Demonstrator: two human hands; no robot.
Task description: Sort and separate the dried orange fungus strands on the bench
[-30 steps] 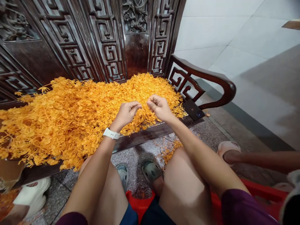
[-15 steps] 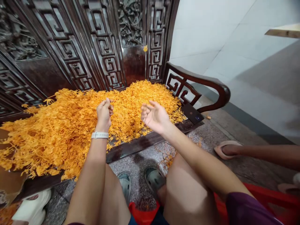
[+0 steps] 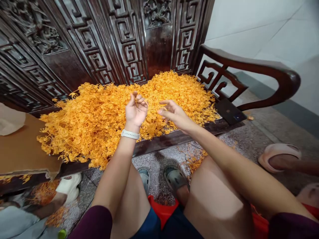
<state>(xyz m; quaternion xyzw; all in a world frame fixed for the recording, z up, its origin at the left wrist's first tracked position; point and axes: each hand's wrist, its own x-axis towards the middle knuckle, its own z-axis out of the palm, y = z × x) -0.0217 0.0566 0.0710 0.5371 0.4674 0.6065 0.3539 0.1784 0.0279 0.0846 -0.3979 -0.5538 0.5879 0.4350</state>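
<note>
A large heap of orange plastic flower pieces is spread over the seat of a dark carved wooden bench. My left hand, with a white band at the wrist, is in front of the heap, palm turned up. Its fingers are curled round a small orange flower piece. Just to its right, my right hand points left with thumb and fingers bent towards each other. A thin orange piece shows between those fingertips, hard to separate from the heap behind. The two hands are apart.
A black phone lies at the seat's right end, beside the curved armrest. Cardboard covers the left end. Orange scraps litter the floor. Other people's feet are at both sides, in a white shoe and a pink shoe.
The view has swung left. My left hand has turned from a fist to palm up. My right hand, spread before, has curled its fingers. A flower piece before the bench back is gone from view.
</note>
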